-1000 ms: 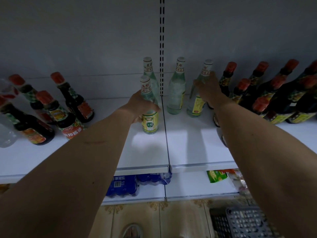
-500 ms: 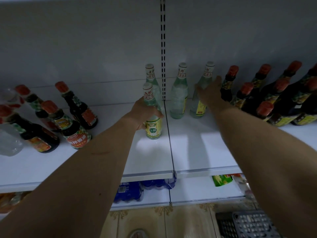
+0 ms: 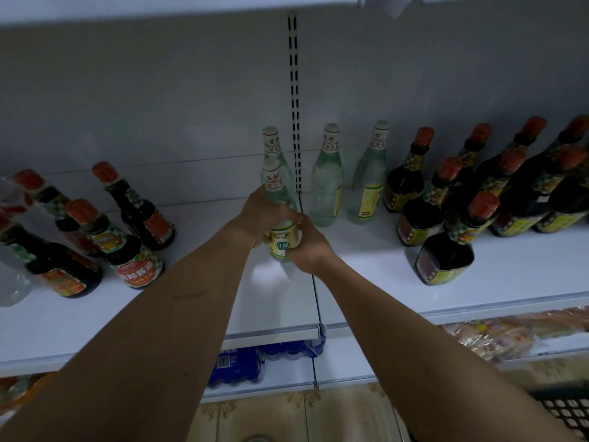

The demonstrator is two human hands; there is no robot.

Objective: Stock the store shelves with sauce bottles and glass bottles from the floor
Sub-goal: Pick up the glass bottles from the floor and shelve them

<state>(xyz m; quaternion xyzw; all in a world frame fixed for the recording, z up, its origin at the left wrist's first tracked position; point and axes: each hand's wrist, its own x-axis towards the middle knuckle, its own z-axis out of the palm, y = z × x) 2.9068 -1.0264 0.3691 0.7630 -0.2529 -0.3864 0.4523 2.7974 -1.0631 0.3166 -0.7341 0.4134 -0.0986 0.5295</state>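
- Landmark: the slotted upright (image 3: 294,103) on the back wall divides the white shelf (image 3: 398,282) into two bays.
- Far left of the upright, dark sauce bottles (image 3: 134,253) with red caps stand in a loose group; a clear container sits at the frame edge beside them, too blurred to identify.
- Just left of the upright, the left hand (image 3: 259,218) grips the front glass bottle (image 3: 280,215) around its body, fingers curled.
- A second glass bottle stands directly behind it, nearer the back wall.
- At the foot of the upright, the right hand (image 3: 307,247) wraps the same front bottle lower down, at its yellow label.
- Right of the upright, two more glass bottles (image 3: 326,183) stand upright.
- Farther right, a dense block of dark sauce bottles (image 3: 446,256) fills the bay.
- Progress, as a judgement: stocking is well advanced. Open shelf space remains in front of both groups, and only the corner of a black crate (image 3: 570,409) shows at lower right, contents not visible.
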